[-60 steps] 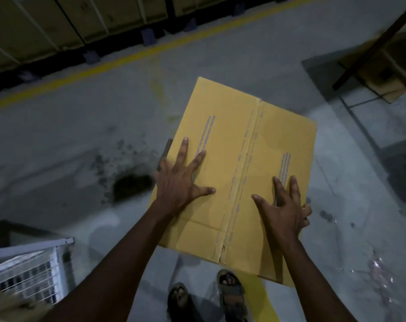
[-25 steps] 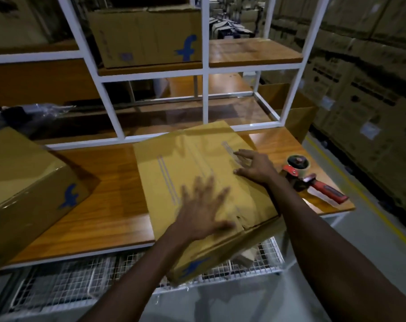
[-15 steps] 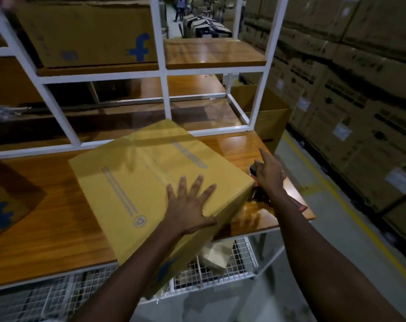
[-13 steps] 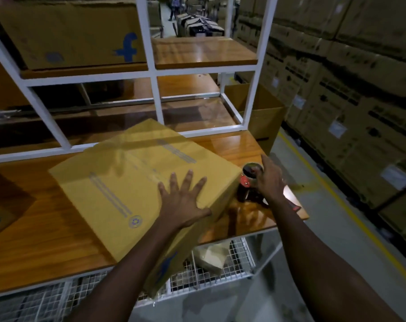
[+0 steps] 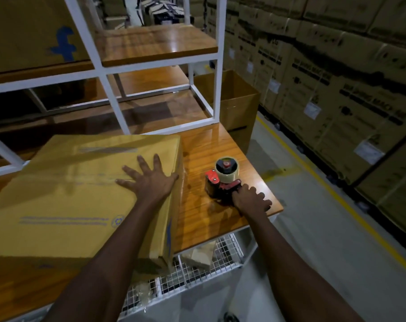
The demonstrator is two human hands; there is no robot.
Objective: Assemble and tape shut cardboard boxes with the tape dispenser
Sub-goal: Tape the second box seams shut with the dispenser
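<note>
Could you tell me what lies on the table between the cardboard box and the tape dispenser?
Nothing does: in the head view, only a bare strip of the wooden table separates the cardboard box from the tape dispenser.

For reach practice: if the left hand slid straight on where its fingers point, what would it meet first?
The left hand would clear the box, then probably meet the white frame; depth unclear.

A closed yellow-brown cardboard box lies flat on the wooden table; beside it stands a red tape dispenser
</note>
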